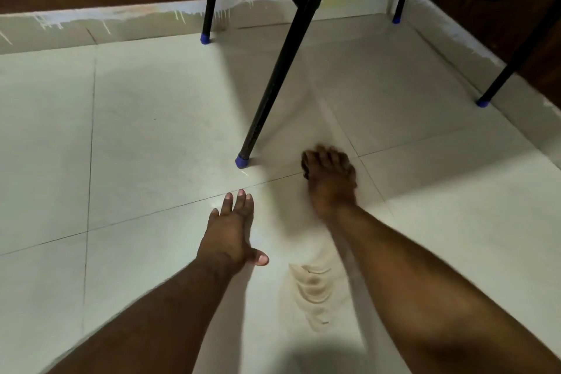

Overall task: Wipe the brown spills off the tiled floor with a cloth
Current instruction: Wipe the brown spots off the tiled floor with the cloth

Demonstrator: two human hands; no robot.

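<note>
My left hand [231, 232] lies flat on the pale tiled floor [151, 136], fingers straight and thumb spread, holding nothing. My right hand [331, 176] is further out and blurred by motion. Its fingers are curled over a small dark cloth [304, 164], of which only an edge shows at the fingertips. A light brown smear [315, 290] in curved streaks lies on the tile between my forearms, closer to the right one. Fainter streaks run from it up toward my right hand.
A black table leg with a blue foot [242, 161] stands just left of my right hand. Three more blue-capped legs stand at the back [205, 38], the far corner [396, 20] and the right [482, 102]. A skirting [76, 27] and brown walls bound the floor.
</note>
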